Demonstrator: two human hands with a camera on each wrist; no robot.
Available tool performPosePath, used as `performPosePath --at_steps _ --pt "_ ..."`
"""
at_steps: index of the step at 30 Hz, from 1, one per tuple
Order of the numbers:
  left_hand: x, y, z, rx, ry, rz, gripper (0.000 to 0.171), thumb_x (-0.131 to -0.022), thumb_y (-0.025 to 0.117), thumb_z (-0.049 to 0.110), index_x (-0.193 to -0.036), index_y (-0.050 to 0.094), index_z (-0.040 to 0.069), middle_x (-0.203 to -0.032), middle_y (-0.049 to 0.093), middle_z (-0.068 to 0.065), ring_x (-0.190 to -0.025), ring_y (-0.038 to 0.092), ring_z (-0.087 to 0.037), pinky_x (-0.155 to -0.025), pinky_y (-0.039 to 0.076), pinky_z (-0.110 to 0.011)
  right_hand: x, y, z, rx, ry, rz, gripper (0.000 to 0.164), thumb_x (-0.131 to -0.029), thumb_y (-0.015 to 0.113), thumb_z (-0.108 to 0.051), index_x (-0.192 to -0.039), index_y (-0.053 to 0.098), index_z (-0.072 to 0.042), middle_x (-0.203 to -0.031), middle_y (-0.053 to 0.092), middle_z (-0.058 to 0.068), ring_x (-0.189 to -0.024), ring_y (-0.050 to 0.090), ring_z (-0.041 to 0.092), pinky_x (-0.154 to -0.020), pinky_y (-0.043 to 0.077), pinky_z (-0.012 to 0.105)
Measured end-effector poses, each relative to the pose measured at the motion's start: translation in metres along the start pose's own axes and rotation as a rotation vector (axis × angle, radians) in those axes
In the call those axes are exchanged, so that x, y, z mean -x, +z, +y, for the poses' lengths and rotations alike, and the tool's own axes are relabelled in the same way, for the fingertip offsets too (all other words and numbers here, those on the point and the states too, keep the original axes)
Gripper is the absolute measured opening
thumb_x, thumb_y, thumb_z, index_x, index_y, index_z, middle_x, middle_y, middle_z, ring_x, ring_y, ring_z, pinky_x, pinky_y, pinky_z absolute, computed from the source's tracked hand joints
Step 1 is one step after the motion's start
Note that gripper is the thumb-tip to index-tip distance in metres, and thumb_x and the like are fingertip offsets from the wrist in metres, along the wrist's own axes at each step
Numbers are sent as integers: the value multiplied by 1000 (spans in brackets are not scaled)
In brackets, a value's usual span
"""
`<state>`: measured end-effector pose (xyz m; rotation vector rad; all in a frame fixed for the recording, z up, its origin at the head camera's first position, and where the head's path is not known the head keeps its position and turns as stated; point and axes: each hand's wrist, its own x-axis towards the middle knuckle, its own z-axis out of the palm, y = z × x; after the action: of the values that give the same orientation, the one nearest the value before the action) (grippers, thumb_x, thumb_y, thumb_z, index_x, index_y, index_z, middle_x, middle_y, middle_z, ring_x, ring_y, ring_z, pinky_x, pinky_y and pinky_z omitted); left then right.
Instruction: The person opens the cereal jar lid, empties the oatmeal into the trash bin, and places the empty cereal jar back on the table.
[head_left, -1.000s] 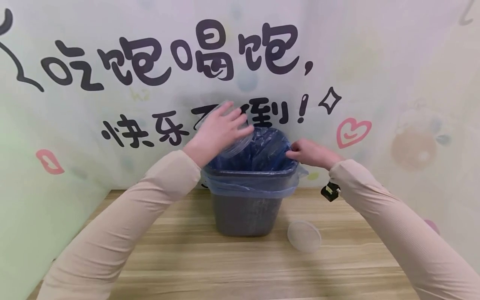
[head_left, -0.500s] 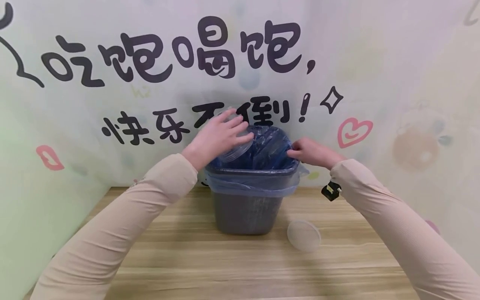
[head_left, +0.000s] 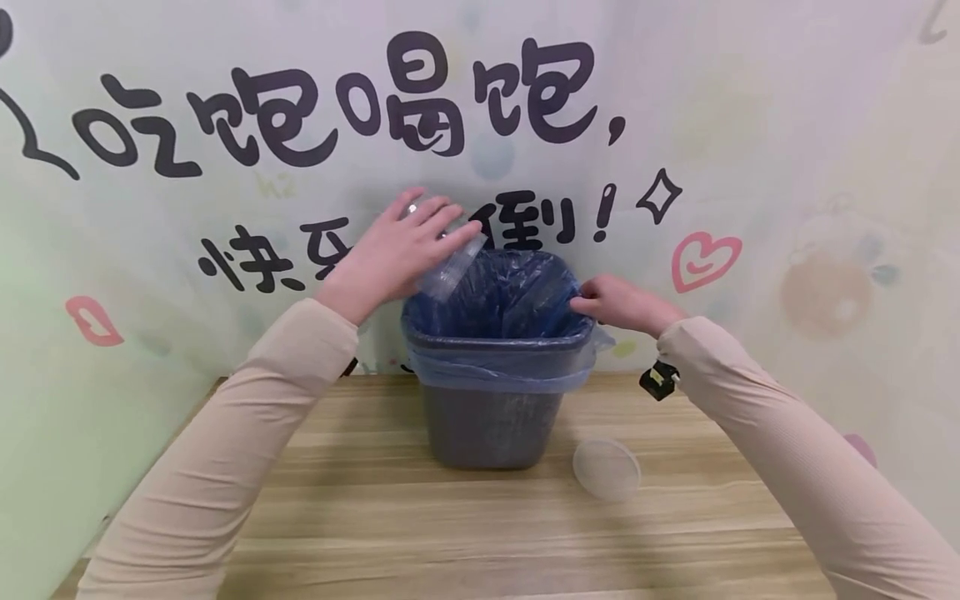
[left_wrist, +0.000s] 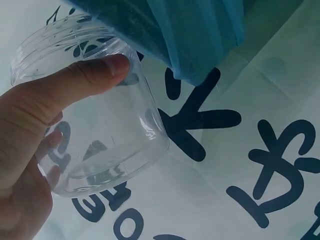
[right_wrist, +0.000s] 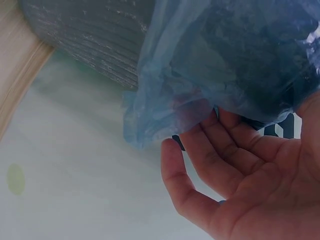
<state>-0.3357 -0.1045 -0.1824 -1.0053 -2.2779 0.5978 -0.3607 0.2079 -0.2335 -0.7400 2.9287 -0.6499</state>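
My left hand [head_left: 397,246] grips a clear plastic jar [head_left: 459,265] above the left side of a grey trash can [head_left: 491,429]. The jar is tilted, its threaded mouth toward the can; in the left wrist view, the thumb lies across the jar [left_wrist: 140,122] and no contents show through its wall. A blue trash bag [head_left: 498,371] lines the can and folds over its rim. At the right rim, my right hand [head_left: 626,302] holds the edge, thumb at the inner side. The right wrist view shows its curled fingers outside, touching the bag [right_wrist: 155,95]; the thumb is hidden.
A round translucent lid [head_left: 607,469] lies on the wooden table [head_left: 420,533], right of the can. Close behind stands a wall covering [head_left: 795,133] with large dark lettering. A small black device [head_left: 659,381] shows beneath the right wrist.
The left hand first dipped slightly toward the can's opening, then rose and moved left with the jar. My right hand stays at the rim, and the can and lid keep their places.
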Motion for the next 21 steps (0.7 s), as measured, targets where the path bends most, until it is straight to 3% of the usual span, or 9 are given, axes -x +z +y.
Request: performPosePath --at_steps 8,15,21 --pt "12 9 -15 105 -74 37 102 -63 91 22 -147 34 11 -143 39 -18 -133 30 -36 -113 15 -50 1 -1 1 11 4 -5 27 -98 49 -17 -77 55 -2 -67 50 5 -62 47 18 -57 40 31" --pt "27 13 -29 249 -178 -13 107 -63 91 27 -148 29 7 -146 35 -18 -133 29 -38 -112 15 -53 2 -1 2 -4 15 -5 28 -99 49 -16 -73 52 -4 -65 47 4 -61 46 18 -56 38 30" --pt "45 23 -38 396 -278 57 105 -61 91 24 -145 30 5 -142 37 -22 -131 31 -41 -107 21 -58 2 0 3 1 21 -9 28 -99 48 -17 -76 54 -4 -66 48 4 -62 47 18 -57 38 31"
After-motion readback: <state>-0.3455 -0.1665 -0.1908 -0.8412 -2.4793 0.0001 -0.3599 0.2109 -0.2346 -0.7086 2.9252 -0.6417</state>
